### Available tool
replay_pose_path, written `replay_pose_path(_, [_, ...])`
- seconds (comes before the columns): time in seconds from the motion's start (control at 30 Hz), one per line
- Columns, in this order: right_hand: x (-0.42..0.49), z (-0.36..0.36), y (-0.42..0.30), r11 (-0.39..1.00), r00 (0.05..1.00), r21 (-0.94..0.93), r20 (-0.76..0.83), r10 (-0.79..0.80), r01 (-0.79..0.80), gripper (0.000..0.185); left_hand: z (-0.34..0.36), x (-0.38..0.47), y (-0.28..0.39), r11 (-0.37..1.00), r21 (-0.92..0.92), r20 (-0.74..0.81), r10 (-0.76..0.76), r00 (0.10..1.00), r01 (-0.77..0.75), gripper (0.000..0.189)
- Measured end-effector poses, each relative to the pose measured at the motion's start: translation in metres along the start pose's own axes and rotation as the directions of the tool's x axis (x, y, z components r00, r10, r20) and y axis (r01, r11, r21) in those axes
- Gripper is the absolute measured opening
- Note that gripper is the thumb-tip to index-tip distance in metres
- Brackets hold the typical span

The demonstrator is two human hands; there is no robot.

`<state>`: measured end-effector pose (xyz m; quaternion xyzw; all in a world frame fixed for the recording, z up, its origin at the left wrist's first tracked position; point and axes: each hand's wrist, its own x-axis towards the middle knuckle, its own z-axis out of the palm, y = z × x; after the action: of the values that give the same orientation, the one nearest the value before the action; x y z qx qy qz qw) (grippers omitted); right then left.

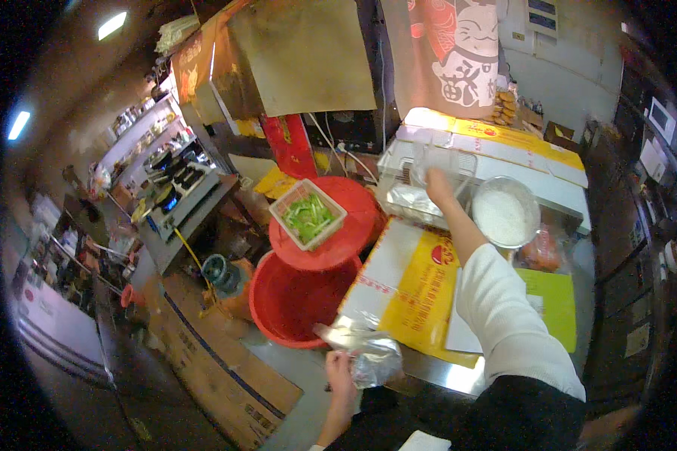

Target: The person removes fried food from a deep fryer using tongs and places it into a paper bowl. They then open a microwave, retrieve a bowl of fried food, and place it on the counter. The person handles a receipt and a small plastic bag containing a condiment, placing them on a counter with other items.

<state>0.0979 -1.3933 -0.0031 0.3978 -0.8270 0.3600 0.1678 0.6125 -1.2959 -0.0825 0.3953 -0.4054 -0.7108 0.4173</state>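
Note:
Low in the head view, my left hand (pixel 341 369) grips a crumpled silver foil package (pixel 375 358) near the table's front edge. My right arm reaches across the table, and my right hand (pixel 439 187) has its fingers closed on a piece of clear plastic (pixel 431 158), perhaps a lid. That plastic is over a clear rectangular container (pixel 386 207). Inside the container, to the left of my right hand, lies another foil-wrapped thing (pixel 412 200). A round metal bowl of white powder or grains (pixel 505 214) stands to the right of the container.
A red bucket (pixel 268 304) stands left of the table, partly under a round red lid (pixel 352 225) bearing a basket (pixel 293 234) of cut greens (pixel 307 217). Flattened printed cardboard (pixel 417 293) covers the table. A gas cylinder (pixel 234 282) and a stove with a blue flame (pixel 170 203) are farther left.

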Motion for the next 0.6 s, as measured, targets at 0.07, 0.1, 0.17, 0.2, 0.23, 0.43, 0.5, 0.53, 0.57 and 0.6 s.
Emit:
replay_pose_path(0.07, [0.002, 0.044, 0.017, 0.998, 0.986, 0.062, -0.166, 0.026, -0.016, 0.016, -0.001, 0.04, 0.013, 0.992, 0.113, 0.116, -0.078, 0.99, 0.065, 0.007])
replay_pose_path(0.1, [0.006, 0.056, 0.024, 0.992, 0.991, -0.023, -0.066, 0.119, -0.121, 0.017, 0.002, 0.06, 0.019, 0.985, 0.113, 0.174, -0.15, 0.973, 0.131, 0.008])
replay_pose_path(0.17, [0.013, 0.065, 0.029, 0.976, 0.973, -0.097, 0.102, 0.206, -0.197, 0.019, 0.012, 0.099, 0.028, 0.976, 0.192, 0.238, -0.149, 0.96, 0.104, 0.012])
replay_pose_path(0.2, [0.01, 0.062, 0.024, 0.979, 0.963, -0.068, 0.18, 0.202, -0.193, 0.02, 0.016, 0.121, 0.033, 0.964, 0.265, 0.293, -0.093, 0.952, 0.012, 0.012])
replay_pose_path(0.23, [0.003, 0.056, 0.015, 0.98, 0.945, -0.042, 0.26, 0.2, -0.196, 0.021, 0.023, 0.144, 0.037, 0.941, 0.328, 0.352, -0.045, 0.935, -0.078, 0.012])
replay_pose_path(0.43, [-0.154, -0.007, -0.112, 0.982, 0.833, 0.171, 0.53, -0.161, 0.081, 0.027, 0.074, 0.257, 0.063, 0.991, -0.06, 0.176, -0.108, 0.978, 0.12, 0.01])
replay_pose_path(0.5, [-0.198, -0.026, -0.153, 0.967, 0.812, 0.169, 0.526, -0.253, 0.192, 0.039, 0.1, 0.265, 0.069, 0.973, -0.13, 0.275, -0.148, 0.95, 0.189, 0.005])
replay_pose_path(0.53, [-0.212, -0.033, -0.166, 0.978, 0.844, 0.151, 0.498, -0.201, 0.144, 0.047, 0.119, 0.266, 0.069, 0.983, -0.122, 0.26, -0.102, 0.96, 0.137, 0.007])
replay_pose_path(0.57, [-0.224, -0.04, -0.177, 0.986, 0.873, 0.133, 0.463, -0.149, 0.098, 0.055, 0.138, 0.264, 0.07, 0.987, -0.079, 0.204, -0.123, 0.971, 0.141, 0.008])
replay_pose_path(0.6, [-0.236, -0.047, -0.186, 0.991, 0.901, 0.129, 0.425, -0.092, 0.04, 0.063, 0.152, 0.255, 0.07, 0.988, -0.118, 0.263, -0.063, 0.963, 0.097, 0.008])
